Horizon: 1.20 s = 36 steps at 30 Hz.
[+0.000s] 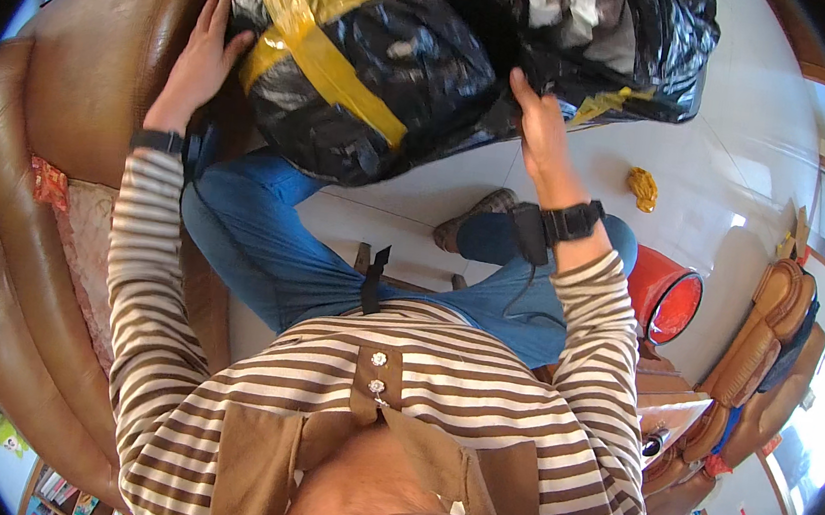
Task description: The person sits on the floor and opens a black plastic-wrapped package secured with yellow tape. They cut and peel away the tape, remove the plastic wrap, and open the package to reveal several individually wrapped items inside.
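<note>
A bulky bundle wrapped in black plastic point(403, 60) lies before my knees, reaching past the top of the picture. Wide yellow packing tape point(326, 71) crosses its left part. A second black-wrapped bulge point(654, 41) makes up the right side; I cannot tell if it is one piece with the first. My left hand point(205, 58) rests against the bundle's left side, fingers spread. On the near right side, my right hand point(542, 132) has its thumb up against the plastic, its other fingers partly hidden. Each wrist wears a black strap.
A brown leather sofa point(92, 73) runs along the left. On the tiled floor point(702, 152) lies a crumpled wad of yellow tape point(643, 190). A red bin point(668, 296) stands by my right knee, near a wooden table point(668, 409). Another brown sofa point(756, 361) is farther right.
</note>
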Each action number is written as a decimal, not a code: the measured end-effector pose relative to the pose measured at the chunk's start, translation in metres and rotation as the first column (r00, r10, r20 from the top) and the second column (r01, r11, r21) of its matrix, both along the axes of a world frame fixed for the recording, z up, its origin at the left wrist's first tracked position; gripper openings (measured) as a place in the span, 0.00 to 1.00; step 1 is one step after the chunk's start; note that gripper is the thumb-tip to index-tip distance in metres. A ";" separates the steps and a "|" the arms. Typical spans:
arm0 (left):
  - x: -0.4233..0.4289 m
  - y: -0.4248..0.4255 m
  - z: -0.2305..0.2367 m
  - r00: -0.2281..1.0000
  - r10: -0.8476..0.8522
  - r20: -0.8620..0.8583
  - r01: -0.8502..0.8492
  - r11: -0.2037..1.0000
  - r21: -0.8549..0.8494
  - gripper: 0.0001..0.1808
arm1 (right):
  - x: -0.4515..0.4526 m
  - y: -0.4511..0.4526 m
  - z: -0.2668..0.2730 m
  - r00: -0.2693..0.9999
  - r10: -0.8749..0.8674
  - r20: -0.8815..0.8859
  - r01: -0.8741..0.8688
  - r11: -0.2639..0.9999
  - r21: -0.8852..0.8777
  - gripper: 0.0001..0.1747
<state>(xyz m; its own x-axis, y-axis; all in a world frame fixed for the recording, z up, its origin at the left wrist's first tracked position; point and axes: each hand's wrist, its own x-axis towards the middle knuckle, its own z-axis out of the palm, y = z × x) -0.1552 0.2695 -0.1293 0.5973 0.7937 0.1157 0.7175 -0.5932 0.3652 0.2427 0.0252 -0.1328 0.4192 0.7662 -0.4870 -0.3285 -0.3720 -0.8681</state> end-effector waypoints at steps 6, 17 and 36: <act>-0.007 0.096 -0.043 0.978 -0.039 0.205 0.044 0.999 -0.020 0.39 | 0.020 0.090 -0.010 0.998 0.061 -0.021 -0.058 0.992 0.111 0.27; 0.028 -0.089 -0.042 0.658 0.554 0.510 -0.197 0.780 -0.594 0.46 | 0.040 0.022 -0.027 0.991 0.114 0.063 -0.115 0.993 0.001 0.40; 0.059 -0.223 -0.074 0.032 0.898 0.439 -0.073 0.440 -0.895 0.34 | 0.216 -0.076 -0.030 0.684 -0.649 0.333 0.645 0.751 0.139 0.14</act>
